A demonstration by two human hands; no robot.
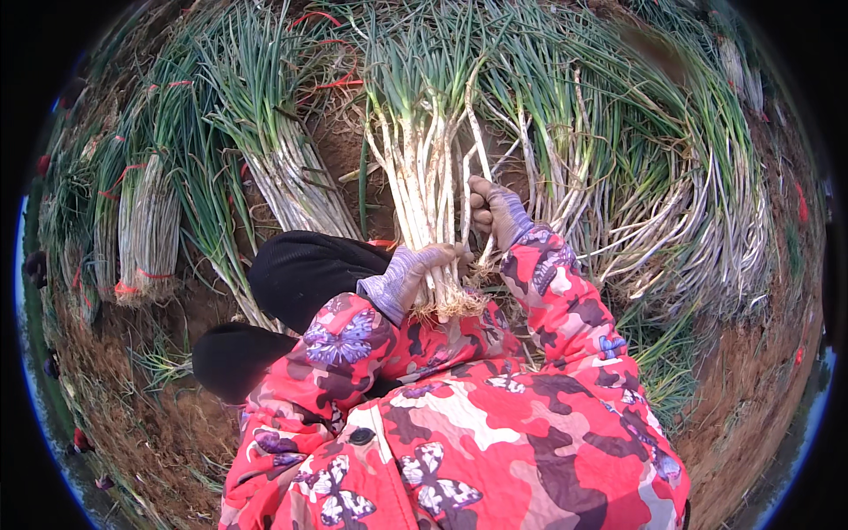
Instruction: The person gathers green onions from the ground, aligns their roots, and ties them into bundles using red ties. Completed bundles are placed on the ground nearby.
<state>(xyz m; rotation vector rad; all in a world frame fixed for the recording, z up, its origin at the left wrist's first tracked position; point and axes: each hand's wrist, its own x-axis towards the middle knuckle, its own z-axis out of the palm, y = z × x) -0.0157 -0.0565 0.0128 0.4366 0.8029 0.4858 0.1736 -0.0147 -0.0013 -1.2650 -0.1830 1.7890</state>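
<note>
My left hand (424, 268), in a purple-grey knit glove, is wrapped around the lower white stems of a bunch of green onions (421, 172). The bunch points away from me, with its stringy roots (454, 303) hanging just below the hand and its green leaves fanned out at the top. My right hand (498, 209), gloved with stained fingertips, is closed around a single green onion stalk (478, 142) along the bunch's right side. That stalk runs up beside the others, and part of it is hidden behind the fingers.
Loose green onions (702, 205) lie heaped on the right. An onion pile (291, 165) is at left, beyond my black-covered knee (308, 271). Farther left stand bundles (156, 218) bound with red ties (122, 288). Bare brown soil (735, 377) shows at lower right.
</note>
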